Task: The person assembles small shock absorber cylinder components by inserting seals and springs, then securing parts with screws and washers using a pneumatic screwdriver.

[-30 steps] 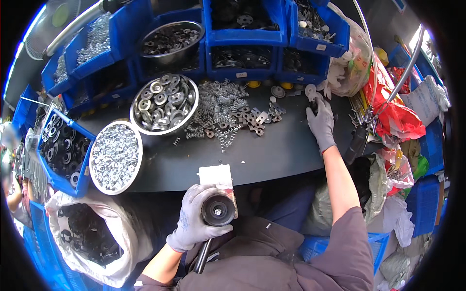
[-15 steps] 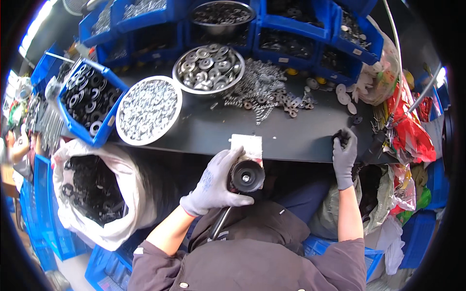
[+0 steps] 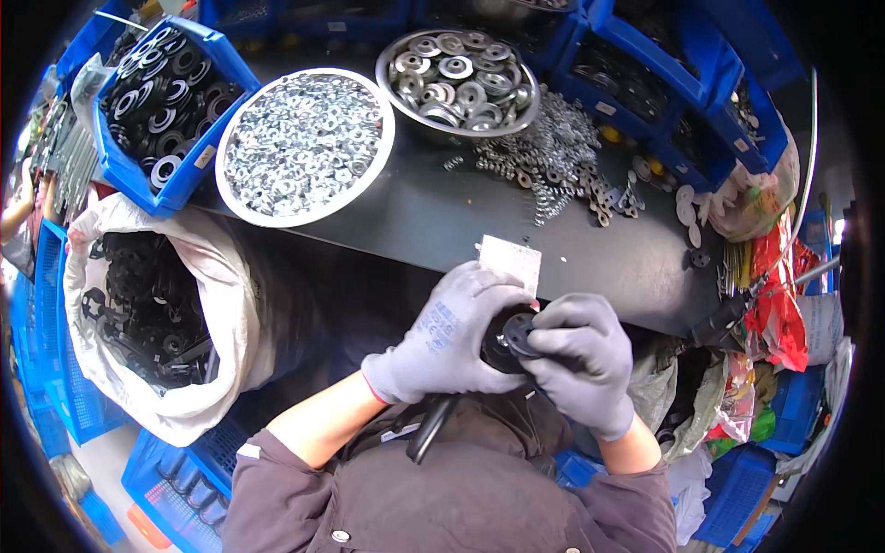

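Note:
Both my hands wear grey gloves and meet in front of my body, at the near edge of the black table. My left hand [image 3: 452, 339] is wrapped round a black round cup-shaped part [image 3: 492, 348], and a black bar-like handle [image 3: 431, 429] sticks out below that hand. My right hand [image 3: 586, 361] pinches a small black disc with holes [image 3: 520, 332] over the open face of the cup-shaped part. Whether the disc touches the inside is hidden by my fingers. Just beyond my left fingers lies a whitish square block [image 3: 510, 264].
On the table [image 3: 415, 226] stand a white-rimmed bowl of small metal pieces [image 3: 391, 138] and a steel bowl of metal discs [image 3: 532, 115]. Loose springs [image 3: 553, 138] lie beside them. Blue bins [image 3: 221, 83] flank the back and left. A white sack [image 3: 235, 304] of black parts stands at left.
My right hand has come from the table's right side to my left hand, bringing the black disc onto the cup-shaped part. The view has turned and shifted, so the bowls appear larger.

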Motion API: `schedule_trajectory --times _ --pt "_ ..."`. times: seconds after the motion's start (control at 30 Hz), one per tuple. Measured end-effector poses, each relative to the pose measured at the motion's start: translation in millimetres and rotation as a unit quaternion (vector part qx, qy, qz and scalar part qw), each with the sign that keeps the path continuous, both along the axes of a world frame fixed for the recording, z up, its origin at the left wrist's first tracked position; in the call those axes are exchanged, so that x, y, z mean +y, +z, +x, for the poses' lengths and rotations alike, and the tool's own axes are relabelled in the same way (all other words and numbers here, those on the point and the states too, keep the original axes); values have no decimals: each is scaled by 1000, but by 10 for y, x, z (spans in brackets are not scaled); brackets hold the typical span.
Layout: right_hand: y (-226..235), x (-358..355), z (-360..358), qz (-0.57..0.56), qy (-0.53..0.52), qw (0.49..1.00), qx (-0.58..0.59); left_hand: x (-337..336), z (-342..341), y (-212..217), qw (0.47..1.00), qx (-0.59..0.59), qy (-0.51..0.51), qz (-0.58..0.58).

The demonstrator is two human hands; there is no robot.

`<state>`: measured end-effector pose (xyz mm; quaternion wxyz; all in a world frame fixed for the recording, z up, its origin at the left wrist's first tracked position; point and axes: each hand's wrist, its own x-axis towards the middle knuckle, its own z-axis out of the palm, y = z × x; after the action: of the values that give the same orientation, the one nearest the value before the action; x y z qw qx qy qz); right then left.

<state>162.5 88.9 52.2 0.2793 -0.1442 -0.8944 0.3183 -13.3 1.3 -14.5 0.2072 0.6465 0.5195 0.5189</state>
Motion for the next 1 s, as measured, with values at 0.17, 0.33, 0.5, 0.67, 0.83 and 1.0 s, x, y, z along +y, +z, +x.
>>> schedule_trajectory --times 0.17,0.33,0.5,0.67,0.83,1.0 --pt "-60 -26 -76 123 10 990 -66 9 42 -101 1000 -26 12 12" --pt "126 -31 -135 133 36 982 -132 -8 19 -112 999 -21 23 14" --pt "20 -83 -69 187 16 969 -163 -20 16 -136 1000 -19 18 13" --pt "-48 -176 63 200 26 974 -101 -70 58 -80 1000 -9 2 12" --pt "-272 -116 106 160 12 987 -2 29 56 -24 1000 9 -9 -6" --pt "-94 106 342 125 -170 967 144 47 44 58 998 -18 -1 -65"
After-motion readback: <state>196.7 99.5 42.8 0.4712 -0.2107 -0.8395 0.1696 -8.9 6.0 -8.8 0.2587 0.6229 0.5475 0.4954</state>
